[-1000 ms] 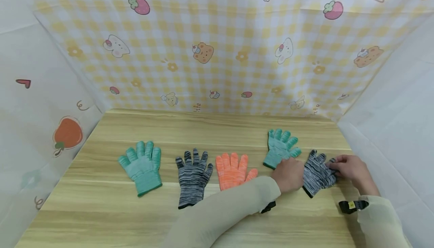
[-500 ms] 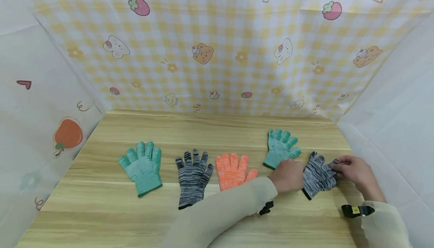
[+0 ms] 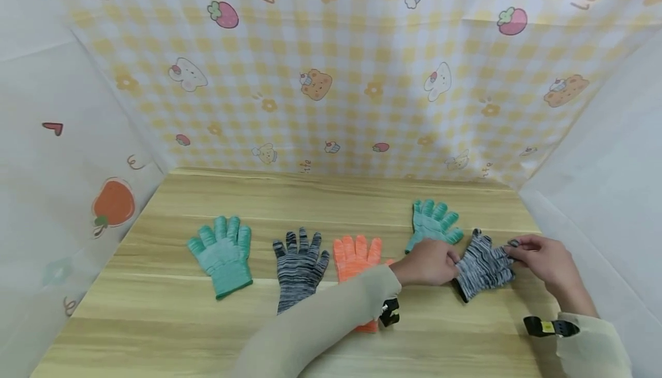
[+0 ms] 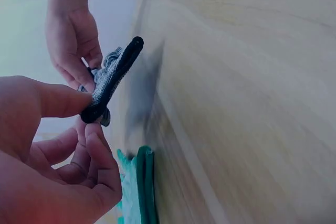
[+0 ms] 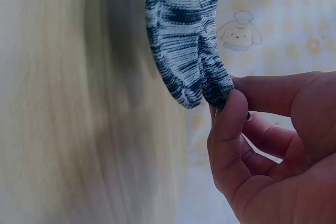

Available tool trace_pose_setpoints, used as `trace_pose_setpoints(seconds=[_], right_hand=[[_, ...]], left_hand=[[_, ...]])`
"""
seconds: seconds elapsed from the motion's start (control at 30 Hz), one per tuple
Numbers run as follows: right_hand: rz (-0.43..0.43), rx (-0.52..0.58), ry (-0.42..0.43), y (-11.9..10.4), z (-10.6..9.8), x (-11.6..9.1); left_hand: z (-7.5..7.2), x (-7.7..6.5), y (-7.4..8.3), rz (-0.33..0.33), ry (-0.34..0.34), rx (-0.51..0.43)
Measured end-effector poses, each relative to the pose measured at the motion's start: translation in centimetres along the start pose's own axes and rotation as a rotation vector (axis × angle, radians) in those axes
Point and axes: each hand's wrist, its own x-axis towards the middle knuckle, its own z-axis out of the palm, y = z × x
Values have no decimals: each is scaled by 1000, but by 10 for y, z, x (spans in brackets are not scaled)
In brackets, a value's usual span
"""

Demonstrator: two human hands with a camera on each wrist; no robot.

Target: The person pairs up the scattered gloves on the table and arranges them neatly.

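A black-and-grey knitted glove is stretched between my two hands at the right of the table. My left hand pinches it near its black-edged cuff between thumb and finger. At the other end, my right hand pinches the tip of one glove finger, also seen close up in the right wrist view, where the knitted glove fingers hang above the tabletop. A shadow under the glove shows it raised off the wood. Just behind my left hand lies a green glove, its cuff partly covered.
On the wooden table lie another green glove, a second black-and-grey glove and an orange glove, the last partly under my left forearm. A checked cloth hangs behind, with white sheets at both sides.
The glove has been lifted from the table, with its cuff end now in my left hand's pinch. My left hand has shifted slightly left, and the right still holds the glove finger.
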Motion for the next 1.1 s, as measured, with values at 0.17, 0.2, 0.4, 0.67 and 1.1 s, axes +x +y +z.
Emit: trace_pose_setpoints(seconds=[0.17, 0.2, 0.4, 0.67, 1.1], right_hand=[[-12, 66, -14, -10, 0, 0], [-18, 74, -17, -11, 0, 0], [-59, 78, -9, -22, 1, -1], [-101, 60, 8, -36, 4, 0], [-175, 28, 16, -65, 11, 3]], left_hand=[[-12, -8, -3, -2, 4, -40], [-14, -10, -4, -4, 4, -45], [-23, -17, -7, -17, 0, -91], [-31, -24, -12, -46, 10, -134], [-55, -46, -27, -46, 40, -180]])
